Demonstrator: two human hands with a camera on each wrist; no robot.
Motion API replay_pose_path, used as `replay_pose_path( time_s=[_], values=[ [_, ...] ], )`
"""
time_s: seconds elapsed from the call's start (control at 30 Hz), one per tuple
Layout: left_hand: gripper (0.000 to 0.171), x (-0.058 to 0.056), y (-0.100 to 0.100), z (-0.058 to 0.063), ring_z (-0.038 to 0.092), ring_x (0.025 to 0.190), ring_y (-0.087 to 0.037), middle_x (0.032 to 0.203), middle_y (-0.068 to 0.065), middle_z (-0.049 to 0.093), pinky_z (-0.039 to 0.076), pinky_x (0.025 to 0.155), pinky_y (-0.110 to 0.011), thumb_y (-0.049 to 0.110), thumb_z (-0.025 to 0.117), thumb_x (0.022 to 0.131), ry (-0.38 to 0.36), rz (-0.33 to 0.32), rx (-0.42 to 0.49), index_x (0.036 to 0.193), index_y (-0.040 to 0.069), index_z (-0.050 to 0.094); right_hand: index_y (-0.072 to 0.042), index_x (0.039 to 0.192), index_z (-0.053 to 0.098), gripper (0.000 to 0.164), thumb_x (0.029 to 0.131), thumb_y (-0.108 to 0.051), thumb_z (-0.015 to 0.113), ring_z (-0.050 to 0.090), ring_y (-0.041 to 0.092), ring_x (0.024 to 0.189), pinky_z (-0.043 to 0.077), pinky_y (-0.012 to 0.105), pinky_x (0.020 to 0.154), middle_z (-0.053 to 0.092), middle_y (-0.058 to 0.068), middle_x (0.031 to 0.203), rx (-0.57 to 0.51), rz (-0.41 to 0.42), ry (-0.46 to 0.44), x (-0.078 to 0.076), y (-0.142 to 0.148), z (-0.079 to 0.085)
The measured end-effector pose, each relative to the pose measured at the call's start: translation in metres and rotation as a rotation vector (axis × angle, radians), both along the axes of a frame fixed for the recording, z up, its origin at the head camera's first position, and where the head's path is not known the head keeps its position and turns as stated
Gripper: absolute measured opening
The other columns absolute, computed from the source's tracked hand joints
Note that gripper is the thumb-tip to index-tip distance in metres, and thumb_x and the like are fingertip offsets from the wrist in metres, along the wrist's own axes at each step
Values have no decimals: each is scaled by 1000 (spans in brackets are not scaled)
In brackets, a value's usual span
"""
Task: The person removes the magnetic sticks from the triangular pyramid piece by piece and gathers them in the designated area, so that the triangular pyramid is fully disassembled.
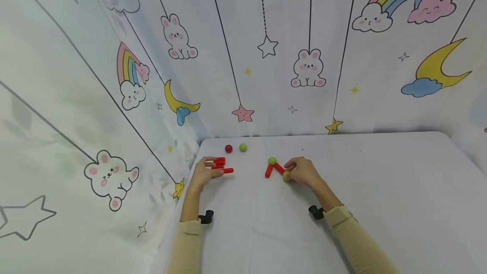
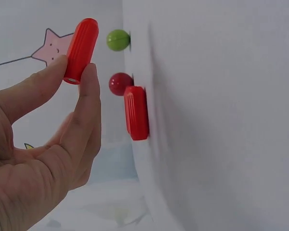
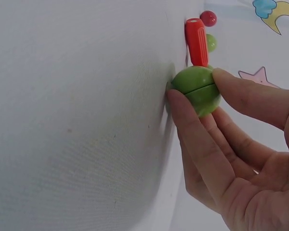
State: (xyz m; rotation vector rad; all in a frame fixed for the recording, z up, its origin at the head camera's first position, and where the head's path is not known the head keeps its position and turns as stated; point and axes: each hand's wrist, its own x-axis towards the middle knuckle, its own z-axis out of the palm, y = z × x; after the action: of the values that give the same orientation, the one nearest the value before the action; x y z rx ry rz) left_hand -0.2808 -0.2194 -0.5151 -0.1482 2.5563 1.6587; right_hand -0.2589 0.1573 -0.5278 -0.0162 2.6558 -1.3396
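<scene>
My left hand [image 1: 202, 175] pinches a red ribbed rod [image 2: 82, 50] between thumb and fingertip, raised over the white table. Right beside that hand lie other red rods [image 1: 220, 161]. My right hand [image 1: 303, 171] grips a green ball [image 3: 196, 90] with a seam round its middle, thumb on one side and fingers on the other. This ball sits at the end of a red rod [image 1: 279, 168], whose other end meets a second green ball [image 1: 272, 160]. Another red rod [image 1: 269, 171] runs from that second ball toward the near side, so the pieces form an angle.
A loose red ball [image 1: 228, 149] and a loose green ball [image 1: 243, 147] lie near the table's back left edge. The white-covered table [image 1: 380, 189] stretches right. Behind and to the left hangs a printed curtain [image 1: 213, 75]. Each wrist bears a small black camera [image 1: 316, 212].
</scene>
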Motion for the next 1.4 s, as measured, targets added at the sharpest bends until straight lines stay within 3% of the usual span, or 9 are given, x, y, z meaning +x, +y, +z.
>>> replay_pose_path(
  time_s=[0.23,0.4,0.87,1.17,1.4],
  values=[
    [69,-5,-18,0,57,120,-39,142,-28,53,54,100,-47,8,83,88,-49,3,-31,147,2,49,-1,113,74,33,82,-5,84,67,18,76,57,30,64,73,7,96,-1,1,3,0,0,-1],
    [68,-11,-28,-6,56,120,-39,138,-28,55,53,99,-46,10,82,88,-67,9,-76,147,1,49,-1,113,74,33,81,-4,84,68,18,75,58,29,64,73,7,95,-8,0,-5,-2,0,-2],
    [66,-19,-35,-16,53,122,-39,138,-29,55,49,105,-47,8,81,90,-152,67,-113,146,0,48,-3,111,75,31,81,-4,85,67,17,74,58,30,63,73,7,95,-3,-17,11,2,-2,1],
    [64,-24,-35,-21,55,123,-38,140,-29,54,57,95,-33,-1,77,90,-145,86,-66,146,-2,46,-4,110,76,32,80,-5,86,67,18,77,57,29,63,73,5,94,-5,-26,-4,2,-3,0],
    [65,-26,-34,-21,56,123,-41,143,-32,48,60,91,-37,-7,74,90,-120,76,9,147,-9,42,-1,108,75,33,78,-5,89,68,18,76,62,34,66,73,6,93,-21,-29,-13,4,-4,2]
  ],
)
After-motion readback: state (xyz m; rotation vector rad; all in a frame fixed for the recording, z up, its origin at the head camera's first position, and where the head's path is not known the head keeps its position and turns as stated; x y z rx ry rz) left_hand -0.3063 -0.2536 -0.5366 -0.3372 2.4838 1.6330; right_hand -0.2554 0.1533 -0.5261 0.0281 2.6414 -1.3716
